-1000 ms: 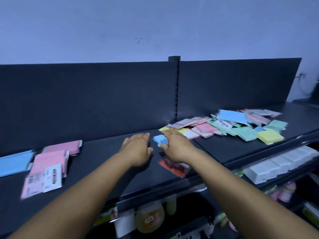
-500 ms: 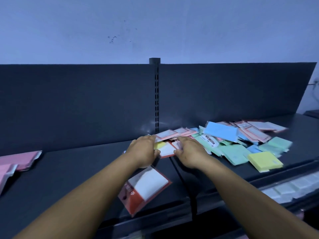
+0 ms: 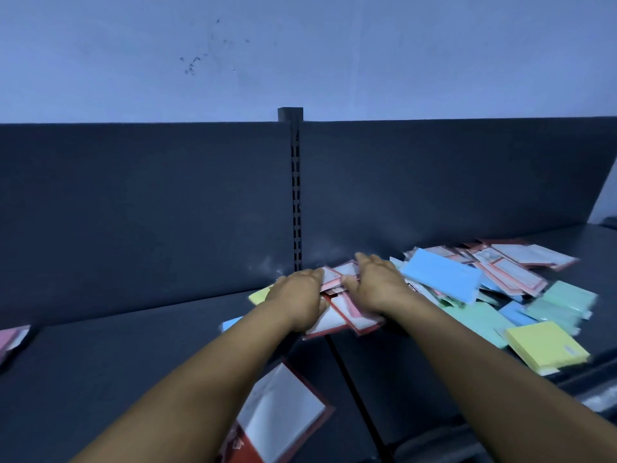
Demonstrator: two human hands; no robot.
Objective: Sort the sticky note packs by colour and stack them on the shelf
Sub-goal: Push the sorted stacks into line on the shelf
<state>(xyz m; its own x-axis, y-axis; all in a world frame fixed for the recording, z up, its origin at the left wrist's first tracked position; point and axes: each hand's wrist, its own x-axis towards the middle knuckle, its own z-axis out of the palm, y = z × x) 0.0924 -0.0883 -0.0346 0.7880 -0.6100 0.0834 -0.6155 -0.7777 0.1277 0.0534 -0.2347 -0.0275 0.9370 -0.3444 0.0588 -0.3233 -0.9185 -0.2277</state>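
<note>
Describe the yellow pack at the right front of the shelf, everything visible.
The yellow pack is a thick, square block of pale yellow sheets, apparently in clear wrap, with a small label on top. It lies flat near the shelf front edge, rotated askew, against a green pack behind it. Neither hand touches it.

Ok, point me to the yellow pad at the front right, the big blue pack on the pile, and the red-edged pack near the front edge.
yellow pad (image 3: 547, 349), head view, middle of top face.
big blue pack (image 3: 440, 275), head view, centre of its face.
red-edged pack (image 3: 283, 416), head view, white middle panel.
</note>
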